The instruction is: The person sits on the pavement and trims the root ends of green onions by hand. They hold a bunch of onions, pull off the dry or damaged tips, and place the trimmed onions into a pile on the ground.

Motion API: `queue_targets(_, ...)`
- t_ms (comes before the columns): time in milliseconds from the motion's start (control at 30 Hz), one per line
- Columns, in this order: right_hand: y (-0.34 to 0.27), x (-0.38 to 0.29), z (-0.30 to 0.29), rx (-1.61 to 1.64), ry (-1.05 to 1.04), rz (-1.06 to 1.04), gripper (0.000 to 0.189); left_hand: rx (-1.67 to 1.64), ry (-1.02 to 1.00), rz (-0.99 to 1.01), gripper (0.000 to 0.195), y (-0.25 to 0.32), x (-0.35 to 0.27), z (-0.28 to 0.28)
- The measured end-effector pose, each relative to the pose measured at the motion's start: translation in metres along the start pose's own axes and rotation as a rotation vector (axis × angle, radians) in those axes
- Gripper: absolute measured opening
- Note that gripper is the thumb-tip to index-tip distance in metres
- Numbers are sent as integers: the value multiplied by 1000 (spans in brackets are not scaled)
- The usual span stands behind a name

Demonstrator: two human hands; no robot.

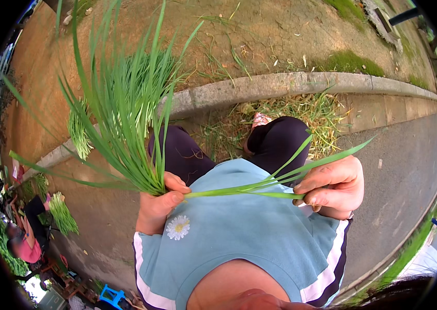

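Note:
A bunch of long green leafy stalks, seemingly garlic chives (125, 151), fans up and left from my left hand (164, 203), which is closed around its lower end. One further stalk (226, 192) runs sideways from the left thumb and fingertips across my light-blue shirt. Its leaves spread toward my right hand (332, 188), whose thumb and fingers pinch a leaf at the right. A large heap of similar stalks (145, 81) lies beyond my left knee, partly hidden behind the held bunch. A smaller bundle (79, 130) lies left of it.
A concrete curb (276, 83) crosses ahead, with bare soil beyond. Loose leaf trimmings (319, 120) lie around my feet and against the curb. At the left, a seated person (28, 244) is near another bundle of stalks (62, 213). A blue plastic stool (112, 296) stands at lower left.

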State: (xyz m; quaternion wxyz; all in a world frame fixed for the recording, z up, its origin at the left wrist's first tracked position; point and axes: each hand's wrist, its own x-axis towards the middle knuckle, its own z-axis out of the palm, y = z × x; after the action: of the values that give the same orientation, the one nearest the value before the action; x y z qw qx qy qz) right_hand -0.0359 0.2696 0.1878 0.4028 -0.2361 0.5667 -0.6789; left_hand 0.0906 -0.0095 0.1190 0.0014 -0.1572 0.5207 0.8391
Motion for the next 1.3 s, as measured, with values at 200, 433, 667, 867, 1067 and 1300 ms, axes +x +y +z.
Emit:
queue_targets(200, 1, 3, 6, -135, 32, -83, 14, 68, -30, 116, 19, 2, -1, -2)
queue_targets(433, 3, 11, -2, -187, -216, -26, 22, 23, -103, 245, 17, -2, 5, 0)
queue_targets(667, 15, 18, 4, -191, -205, -117, 30, 43, -186, 215, 15, 1, 7, 0)
queue_targets(867, 14, 16, 5, -108, -185, -153, 36, 83, -204, 221, 15, 3, 7, 1)
queue_targets(1067, 19, 20, 6, -66, -163, -214, 46, 118, -248, 223, 15, -2, 8, -5)
queue_targets(1300, 24, 29, 28, -596, 123, -250, 25, 202, -262, 272, 13, -1, 9, 1)
